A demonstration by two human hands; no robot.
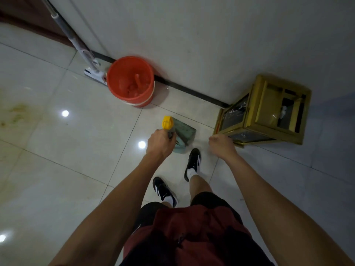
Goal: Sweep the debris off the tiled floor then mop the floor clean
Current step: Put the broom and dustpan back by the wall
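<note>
The left hand point(160, 144) grips the yellow-capped handle point(167, 122) above the dustpan point(184, 131); the right hand point(221, 144) is curled, empty. A red bucket point(130, 81) and mop point(92, 68) stand by the wall; a gold bin point(269, 110) sits close right.

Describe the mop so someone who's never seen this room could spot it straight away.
Follow the white wall down to its dark baseboard and find the red bucket. Just left of it leans the mop, with a flat white head on the tiled floor and the only long pole here.
</note>
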